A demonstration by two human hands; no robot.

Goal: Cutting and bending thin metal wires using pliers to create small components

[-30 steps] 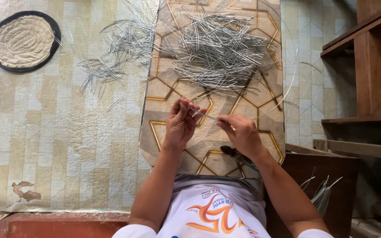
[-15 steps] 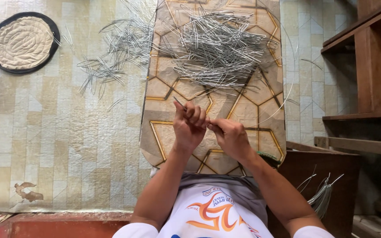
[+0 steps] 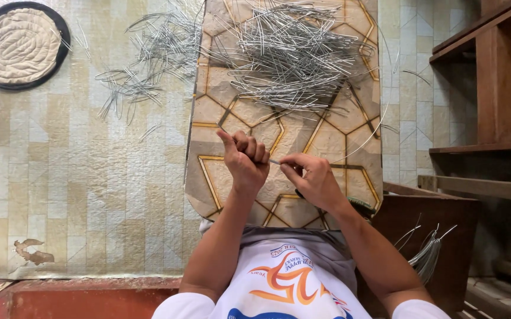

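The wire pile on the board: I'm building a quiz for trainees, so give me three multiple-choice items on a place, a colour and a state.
1. Where does the largest wire pile lie?
A. on the patterned board
B. on the round mat
C. on the wooden shelf

2. What colour rims the round mat?
A. red
B. black
C. green

3. What are the hands doing?
A. resting flat on the board
B. both holding one thin wire
C. hanging at the sides

Answers:
1 A, the tangle lies on the board's far end.
2 B, a dark band rings the beige centre.
3 B, the left hand is fisted and the right hand pinches a wire between them.
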